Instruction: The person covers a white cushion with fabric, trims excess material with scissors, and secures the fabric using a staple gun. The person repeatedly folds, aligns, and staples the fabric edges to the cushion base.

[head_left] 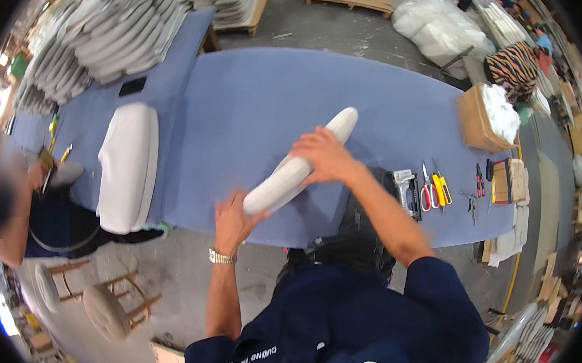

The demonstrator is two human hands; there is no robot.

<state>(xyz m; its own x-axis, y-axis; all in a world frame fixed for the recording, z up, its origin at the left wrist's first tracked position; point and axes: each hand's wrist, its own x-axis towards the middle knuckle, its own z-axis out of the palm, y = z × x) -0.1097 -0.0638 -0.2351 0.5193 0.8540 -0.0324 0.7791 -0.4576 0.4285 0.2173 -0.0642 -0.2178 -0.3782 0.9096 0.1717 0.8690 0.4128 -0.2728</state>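
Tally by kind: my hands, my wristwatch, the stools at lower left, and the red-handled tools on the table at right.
Hands (left hand, right hand): 2
Wristwatch: 1
Stools: 2
Red-handled scissors: 1
Red-handled pliers: 1
Total: 7

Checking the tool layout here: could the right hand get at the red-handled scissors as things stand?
Probably yes, once free: the right hand grips the pale cushion, but the scissors lie uncovered on the blue table, the staple gun beside rather than over them.
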